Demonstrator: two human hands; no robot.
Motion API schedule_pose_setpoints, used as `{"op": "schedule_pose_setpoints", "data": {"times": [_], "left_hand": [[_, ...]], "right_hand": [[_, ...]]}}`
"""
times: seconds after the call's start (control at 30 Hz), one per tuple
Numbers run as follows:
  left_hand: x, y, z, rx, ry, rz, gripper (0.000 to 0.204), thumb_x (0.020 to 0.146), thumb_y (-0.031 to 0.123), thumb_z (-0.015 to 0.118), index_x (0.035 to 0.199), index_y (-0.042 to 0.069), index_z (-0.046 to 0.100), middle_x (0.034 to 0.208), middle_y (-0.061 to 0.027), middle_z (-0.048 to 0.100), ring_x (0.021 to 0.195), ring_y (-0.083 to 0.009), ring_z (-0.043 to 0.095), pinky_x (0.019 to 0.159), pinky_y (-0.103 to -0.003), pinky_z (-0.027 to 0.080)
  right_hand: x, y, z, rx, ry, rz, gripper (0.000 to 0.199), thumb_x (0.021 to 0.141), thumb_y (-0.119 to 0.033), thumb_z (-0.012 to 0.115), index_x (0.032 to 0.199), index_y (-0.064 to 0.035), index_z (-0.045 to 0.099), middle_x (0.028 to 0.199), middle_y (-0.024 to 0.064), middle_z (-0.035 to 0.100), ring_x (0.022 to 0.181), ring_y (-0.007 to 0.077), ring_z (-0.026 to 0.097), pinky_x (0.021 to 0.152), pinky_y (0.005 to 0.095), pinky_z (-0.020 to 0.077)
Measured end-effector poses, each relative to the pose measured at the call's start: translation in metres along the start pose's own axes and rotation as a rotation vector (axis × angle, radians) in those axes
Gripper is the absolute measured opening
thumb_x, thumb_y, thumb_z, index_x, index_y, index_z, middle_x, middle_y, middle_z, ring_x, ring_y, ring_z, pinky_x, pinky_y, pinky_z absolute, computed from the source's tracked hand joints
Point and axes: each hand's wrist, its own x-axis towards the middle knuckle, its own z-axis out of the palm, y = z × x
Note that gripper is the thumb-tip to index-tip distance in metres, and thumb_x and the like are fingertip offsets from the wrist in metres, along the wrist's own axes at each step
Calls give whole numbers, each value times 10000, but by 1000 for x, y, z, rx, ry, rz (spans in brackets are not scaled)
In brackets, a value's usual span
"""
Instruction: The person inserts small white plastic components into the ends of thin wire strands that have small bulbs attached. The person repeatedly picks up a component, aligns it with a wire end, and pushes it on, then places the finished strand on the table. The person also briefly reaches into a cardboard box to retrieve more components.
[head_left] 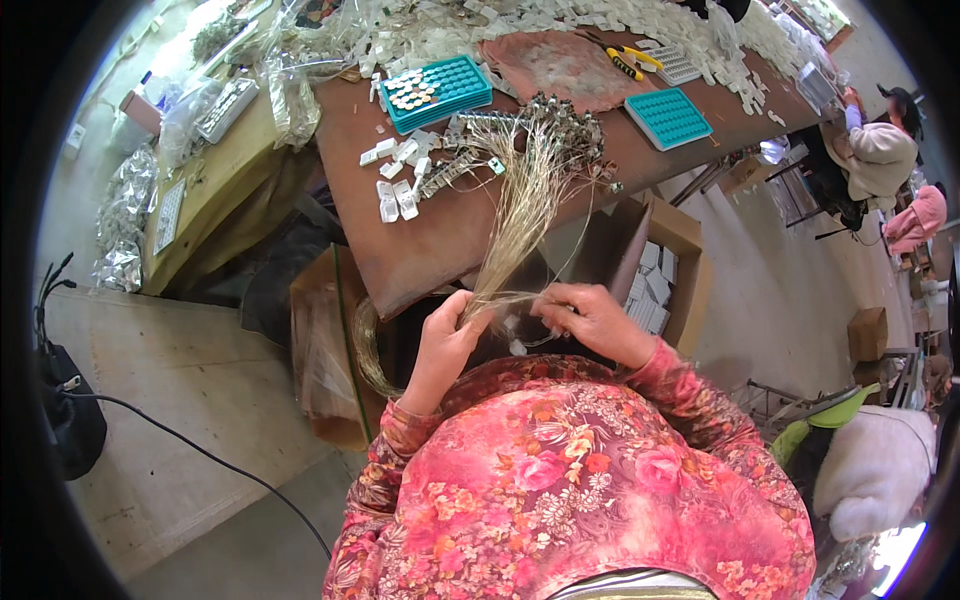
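My left hand (447, 338) is closed around the near end of a bundle of thin pale wires (520, 200) that fans out across the brown table (440, 240) to a cluster of small metal parts (560, 125). My right hand (592, 318) pinches a few strands from the same bundle just beside the left, over the table's near edge. A small white piece (517, 347) hangs below the strands between both hands. My flowered red sleeves come up from the lower edge.
Two teal trays (440, 90) (668, 117), white plastic pieces (395, 175), and yellow-handled pliers (630, 62) lie on the table. An open cardboard box (660, 270) of white parts stands to the right. Another person (880, 150) sits far right. A black cable (200, 450) crosses the floor.
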Motion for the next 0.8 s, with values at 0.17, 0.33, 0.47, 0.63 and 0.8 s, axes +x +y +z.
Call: {"op": "schedule_pose_setpoints", "data": {"times": [0.17, 0.33, 0.47, 0.63, 0.8], "left_hand": [[-7, 8, 5, -58, -4, 13, 100, 915, 131, 625, 963, 51, 586, 718, 101, 450, 607, 7, 343, 511, -168, 285], [-7, 9, 10, 151, -58, 31, 191, 879, 132, 667, 1006, 4, 604, 796, 40, 565, 725, -36, 463, 639, -223, 417], [-4, 8, 16, 208, -174, 101, 244, 856, 151, 687, 1005, -19, 594, 717, -65, 588, 645, -68, 492, 589, -272, 445], [5, 7, 18, 355, -220, 199, 267, 845, 176, 696, 948, -12, 537, 661, -150, 547, 565, -229, 530, 553, -350, 428], [9, 12, 12, 458, -321, 170, 301, 843, 209, 694, 945, -14, 519, 667, -175, 552, 574, -311, 543, 554, -383, 426]], "right_hand": [[-3, 8, 7, 151, -64, -17, 171, 917, -98, 559, 1038, 3, 625, 913, 62, 639, 805, 121, 593, 712, 263, 464], [1, 3, -25, 567, 62, -30, 527, 962, -362, 521, 1288, 51, 482, 1234, 112, 579, 1184, 179, 513, 1048, 334, 357], [21, 0, -34, 695, -113, 44, 584, 983, -442, 443, 1304, 46, 461, 1254, 160, 565, 1198, 217, 521, 1046, 360, 381], [45, -10, -27, 1107, -267, 102, 593, 999, -434, 393, 1360, 37, 375, 1269, 211, 539, 1174, 290, 548, 1027, 407, 420], [70, -18, -26, 1487, -487, 14, 582, 1002, -390, 406, 1411, 7, 290, 1203, 179, 571, 1063, 313, 608, 982, 459, 467]]}}
